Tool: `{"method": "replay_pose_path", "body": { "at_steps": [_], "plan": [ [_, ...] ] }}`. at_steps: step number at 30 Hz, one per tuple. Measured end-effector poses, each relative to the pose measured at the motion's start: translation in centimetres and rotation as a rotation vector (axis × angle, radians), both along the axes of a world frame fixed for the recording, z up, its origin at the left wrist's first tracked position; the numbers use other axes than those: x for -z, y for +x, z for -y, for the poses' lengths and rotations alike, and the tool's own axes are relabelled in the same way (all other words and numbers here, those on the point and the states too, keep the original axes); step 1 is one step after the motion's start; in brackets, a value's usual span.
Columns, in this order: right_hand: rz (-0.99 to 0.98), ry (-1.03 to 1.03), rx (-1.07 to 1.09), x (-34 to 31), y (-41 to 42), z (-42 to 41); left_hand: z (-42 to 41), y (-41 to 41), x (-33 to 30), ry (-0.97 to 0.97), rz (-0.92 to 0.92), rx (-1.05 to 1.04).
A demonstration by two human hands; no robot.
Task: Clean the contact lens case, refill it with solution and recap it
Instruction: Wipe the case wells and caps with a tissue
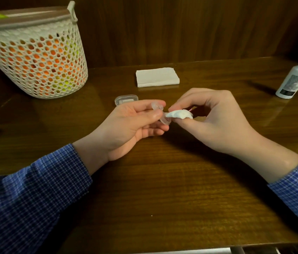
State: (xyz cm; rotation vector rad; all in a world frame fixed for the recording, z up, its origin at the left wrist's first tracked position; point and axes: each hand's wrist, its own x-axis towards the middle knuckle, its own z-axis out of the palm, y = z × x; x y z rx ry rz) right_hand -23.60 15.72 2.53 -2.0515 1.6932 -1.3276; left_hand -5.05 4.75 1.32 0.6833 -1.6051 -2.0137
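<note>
1. Table (162,189): dark wood, everything sits on it or is held just above it.
2. Mesh basket (34,57), far left, white lattice with orange and green contents showing through. Not part of the job.
3. Left hand (131,127): palm up, thumb and fingers curled, pinching the clear contact lens case (160,111) at mid-table, off the surface.
4. Right hand (216,118): fingers curled narrow, thumb and forefinger pinching a wad of white tissue (180,114) against the case's lower well. Something pink shows behind the wad; can't tell what.
5. Solution bottle (295,76), far right, white, tilted, well apart from both hands. Cap state unclear.
6. Folded tissue stack (157,77), back centre, spare.
7. Small clear lidded box (126,99), just behind the left hand, lying flat. Caps not identifiable in view.
8. Step, my read: cleaning phase, wiping a well dry. Refill and recap not yet done.
9. Next move likely calls for: drop the wad, reach right for the bottle, keep the case level with wells up so solution doesn't spill.
</note>
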Motion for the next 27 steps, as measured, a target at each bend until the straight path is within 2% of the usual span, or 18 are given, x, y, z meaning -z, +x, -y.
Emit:
{"method": "replay_pose_path", "body": {
  "at_steps": [4, 11, 16, 23, 27],
  "plan": [
    [-0.009, -0.053, 0.023, -0.06, 0.27, -0.19, 0.03, -0.03, -0.1, 0.023, 0.002, 0.001],
    [0.011, 0.021, -0.016, 0.18, 0.42, 0.0, -0.09, 0.06, -0.07, 0.011, -0.015, 0.018],
    [-0.017, -0.007, 0.017, 0.37, 0.41, 0.04, -0.07, 0.05, -0.11, 0.017, -0.02, 0.03],
    [0.105, 0.15, -0.107, 0.21, 0.07, 0.07, -0.04, 0.05, 0.28, 0.008, -0.038, 0.003],
    [0.077, 0.173, -0.111, 0.42, 0.23, 0.11, -0.1, 0.12, 0.35, -0.012, -0.035, -0.009]
  ]
}}
